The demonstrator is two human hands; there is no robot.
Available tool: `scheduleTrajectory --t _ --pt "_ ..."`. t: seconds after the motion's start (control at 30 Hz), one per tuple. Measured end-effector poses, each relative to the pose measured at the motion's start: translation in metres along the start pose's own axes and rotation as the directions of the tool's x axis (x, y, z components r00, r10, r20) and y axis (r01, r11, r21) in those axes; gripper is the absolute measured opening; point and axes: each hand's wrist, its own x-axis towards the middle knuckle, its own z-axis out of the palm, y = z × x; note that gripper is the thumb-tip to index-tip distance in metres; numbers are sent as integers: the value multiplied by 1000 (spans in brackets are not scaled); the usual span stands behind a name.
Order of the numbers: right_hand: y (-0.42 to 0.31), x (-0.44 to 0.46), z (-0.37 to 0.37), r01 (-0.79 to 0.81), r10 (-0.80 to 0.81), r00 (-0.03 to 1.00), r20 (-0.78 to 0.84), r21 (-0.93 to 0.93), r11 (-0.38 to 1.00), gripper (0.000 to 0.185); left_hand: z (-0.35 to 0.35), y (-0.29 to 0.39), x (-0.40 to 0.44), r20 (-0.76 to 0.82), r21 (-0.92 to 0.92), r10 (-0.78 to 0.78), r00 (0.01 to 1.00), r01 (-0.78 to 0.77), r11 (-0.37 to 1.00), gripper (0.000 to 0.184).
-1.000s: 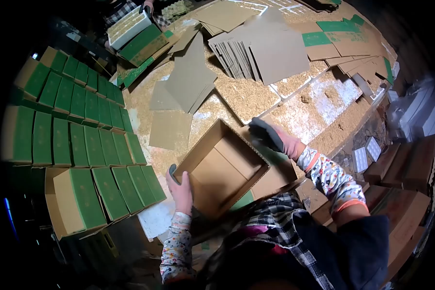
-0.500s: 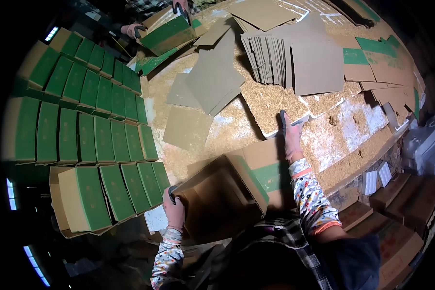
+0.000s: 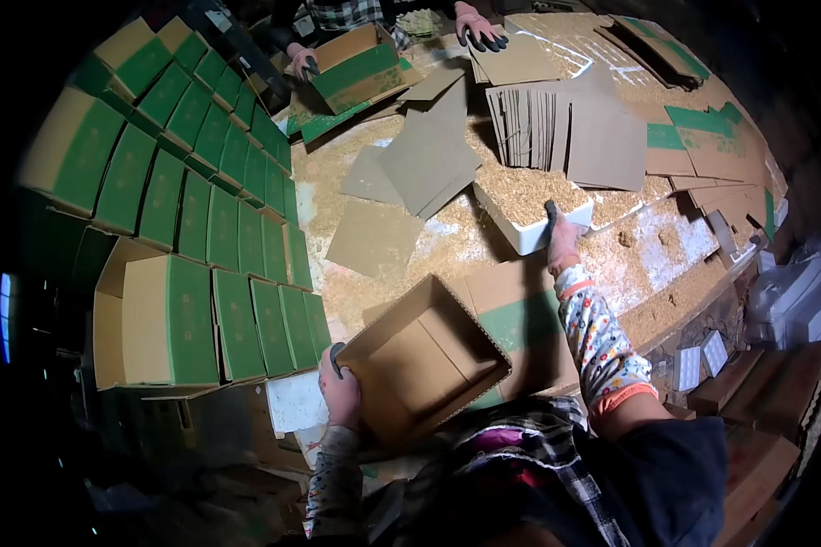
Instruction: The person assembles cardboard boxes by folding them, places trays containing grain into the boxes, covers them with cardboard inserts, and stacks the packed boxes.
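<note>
My left hand grips the left wall of an open cardboard box. The box's opening faces up toward me, and its bare brown inside shows. At the near corner of a white foam tray, my right hand is closed on the rim, a dark fingertip over the top edge. Wood shavings fill this tray. Beneath and beside the box lies a flat piece of green-and-brown cardboard.
Green cardboard boxes stand in stacked rows at left. Grey cardboard sheets lie across the shavings-strewn table. Opposite, a co-worker's hand holds another box; their other hand touches a sheet. Brown cartons sit at lower right.
The box by my left hand has tipped so its inside faces up more. The tray's near side shows more at my right hand. A co-worker's hand has moved from their box to the sheets.
</note>
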Motion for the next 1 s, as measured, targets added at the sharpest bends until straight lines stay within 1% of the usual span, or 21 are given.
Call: scheduleTrajectory --t 0.07,0.17,0.2,0.23,0.27,0.3,0.33,0.37,0.4,0.43,0.5,0.57,0.63,0.67,0.7,0.73,0.83,0.9,0.93,0.97,1.0 --pt "7 7 -37 181 -206 915 347 103 978 69 2 1 3 -45 -89 -31 998 27 996 44" --pt "11 -22 -81 520 -426 780 458 -96 849 51 11 -26 3 -136 -576 -312 940 181 797 35" --pt "0 -35 -95 617 -476 721 503 -154 772 47 12 -56 8 65 -692 -374 925 311 651 25" --pt "-27 -54 -108 683 -491 659 570 -180 707 53 8 -17 5 37 -334 -50 998 59 941 23" --pt "-53 -72 -121 747 -502 591 632 -193 636 60 5 27 13 154 69 251 956 -264 962 23" --pt "-25 -30 -134 761 -512 530 676 -112 640 53 23 22 27 186 -519 -65 980 154 841 23" --pt "-55 -38 -138 590 -406 568 716 -9 808 51 40 29 46 18 -210 444 896 -431 877 22" --pt "-87 -51 -139 372 -285 577 765 64 926 50 53 39 63 129 -17 481 867 -483 875 21" --pt "-94 -33 -147 254 -230 573 786 96 962 47 75 47 75 325 -611 194 926 49 790 23" --pt "-130 -53 -142 140 -150 524 838 89 986 42 98 55 86 480 -853 -117 869 494 166 26" --pt "-196 -90 -114 -382 312 476 822 -126 915 36 126 82 97 252 -879 -203 946 312 361 26" --pt "-194 -90 -101 196 119 412 903 -216 957 33 157 88 110 468 -873 -164 869 483 66 46" --pt "-184 -101 -80 811 -71 246 967 -166 560 33 122 125 92 626 -779 31 779 627 -18 66" --pt "-155 -77 -78 569 30 408 912 -280 773 32 139 101 99 595 -801 96 798 598 -1 73" --pt "-137 -84 -73 647 -58 383 922 -223 729 31 124 97 95 636 -772 11 772 635 34 55" --pt "-113 -78 -67 441 167 608 776 -505 742 29 130 74 96 619 -784 15 785 617 73 55" --pt "-64 -77 -79 649 -4 517 856 -389 653 29 125 41 124 524 -815 -125 842 539 214 57" --pt "-63 -85 -73 790 -81 414 907 -313 528 26 142 14 154 309 -387 -205 929 319 865 71" --pt "-63 -95 -65 535 -35 615 787 -385 752 29 149 4 171 153 167 -131 980 105 980 84" --pt "-63 -109 -54 218 72 773 630 -371 903 36 170 -13 181 13 394 -4 1000 -2 919 91" --pt "-59 -111 -52 269 -30 762 647 -274 923 52 178 -26 188 115 521 -9 993 -52 852 92"
